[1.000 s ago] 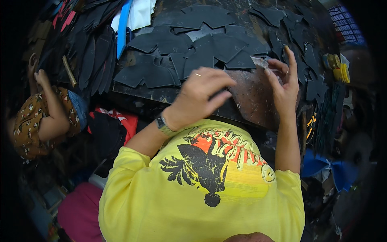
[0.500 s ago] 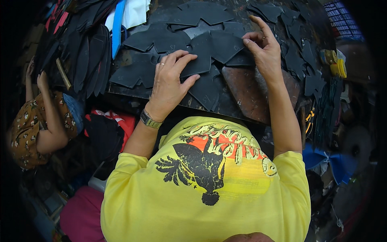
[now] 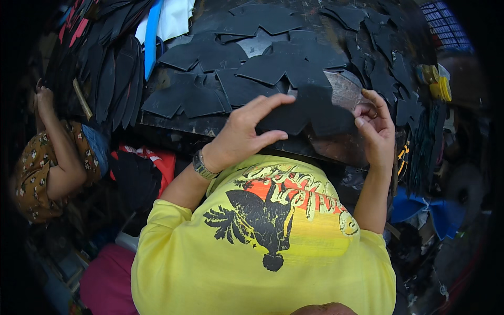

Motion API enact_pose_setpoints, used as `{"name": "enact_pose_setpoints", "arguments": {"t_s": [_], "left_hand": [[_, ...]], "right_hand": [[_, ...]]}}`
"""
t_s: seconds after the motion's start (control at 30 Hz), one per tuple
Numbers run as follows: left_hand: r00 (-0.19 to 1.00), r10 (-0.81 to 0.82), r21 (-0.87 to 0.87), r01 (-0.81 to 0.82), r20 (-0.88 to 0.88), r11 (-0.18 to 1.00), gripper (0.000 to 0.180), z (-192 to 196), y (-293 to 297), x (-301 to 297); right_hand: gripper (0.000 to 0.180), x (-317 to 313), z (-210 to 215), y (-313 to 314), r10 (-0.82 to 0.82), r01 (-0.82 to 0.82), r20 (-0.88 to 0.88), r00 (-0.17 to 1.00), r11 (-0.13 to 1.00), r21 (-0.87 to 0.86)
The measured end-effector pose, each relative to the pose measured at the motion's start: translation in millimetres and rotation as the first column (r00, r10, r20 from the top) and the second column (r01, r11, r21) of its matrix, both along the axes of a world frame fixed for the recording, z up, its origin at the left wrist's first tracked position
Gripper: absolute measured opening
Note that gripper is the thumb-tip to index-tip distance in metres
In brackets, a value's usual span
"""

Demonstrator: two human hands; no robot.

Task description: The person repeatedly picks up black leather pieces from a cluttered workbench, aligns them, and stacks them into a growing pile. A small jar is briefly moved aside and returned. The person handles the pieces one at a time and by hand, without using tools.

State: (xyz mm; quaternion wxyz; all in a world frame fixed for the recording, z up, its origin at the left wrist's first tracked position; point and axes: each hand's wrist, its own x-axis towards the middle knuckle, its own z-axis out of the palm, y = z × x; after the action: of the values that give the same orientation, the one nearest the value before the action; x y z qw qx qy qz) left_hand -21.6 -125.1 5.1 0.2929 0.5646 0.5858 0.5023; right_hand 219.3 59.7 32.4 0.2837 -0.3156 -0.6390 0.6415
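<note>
My left hand (image 3: 244, 131) and my right hand (image 3: 375, 128) together hold one black cut piece (image 3: 315, 113) of flat material at the near edge of a dark worktable (image 3: 173, 123). The left fingers arch over the piece's left side with the thumb under it. My right fingers pinch its right edge. A wristwatch (image 3: 202, 165) is on my left wrist. Several similar black cut pieces (image 3: 247, 68) lie spread over the table beyond my hands. A bare brownish patch (image 3: 344, 89) of tabletop shows just behind the held piece.
Another person (image 3: 50, 157) in a brown flowered top sits at the left with an arm raised. Long black strips (image 3: 107, 79), a blue strip (image 3: 152, 37) and a white sheet (image 3: 176, 18) lie at the table's far left. Yellow items (image 3: 436, 81) and blue cloth (image 3: 438, 212) sit on the right.
Both hands lay flat on pieces farther out on the table. They have drawn back to the near edge and now hold one black piece between them.
</note>
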Motion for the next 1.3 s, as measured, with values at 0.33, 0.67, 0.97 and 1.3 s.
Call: {"name": "enact_pose_setpoints", "arguments": {"t_s": [0.33,0.67,0.97,1.3], "left_hand": [[0.848,0.276,0.139,-0.239,-0.453,0.961,0.061,4.3,32.5,-21.0],[0.72,0.315,-0.008,-0.407,-0.619,0.913,0.064,-6.9,45.3,-37.5],[0.962,0.244,-0.138,-0.228,0.118,0.964,0.027,-4.5,58.7,-55.1],[0.894,0.411,-0.065,-0.406,0.176,0.912,0.029,5.5,165.0,-197.6]], "right_hand": [[0.082,7.2,-4.0,-12.0,0.076,-0.104,0.172,0.982,0.981,0.162],[0.082,6.1,-27.4,-6.4,-0.124,0.009,0.241,0.963,0.903,0.43],[0.067,16.4,-49.9,-6.7,-0.138,0.118,0.049,0.989,0.947,0.298],[0.061,19.4,-54.9,-0.6,-0.142,0.156,-0.071,0.987,0.952,0.263]]}}
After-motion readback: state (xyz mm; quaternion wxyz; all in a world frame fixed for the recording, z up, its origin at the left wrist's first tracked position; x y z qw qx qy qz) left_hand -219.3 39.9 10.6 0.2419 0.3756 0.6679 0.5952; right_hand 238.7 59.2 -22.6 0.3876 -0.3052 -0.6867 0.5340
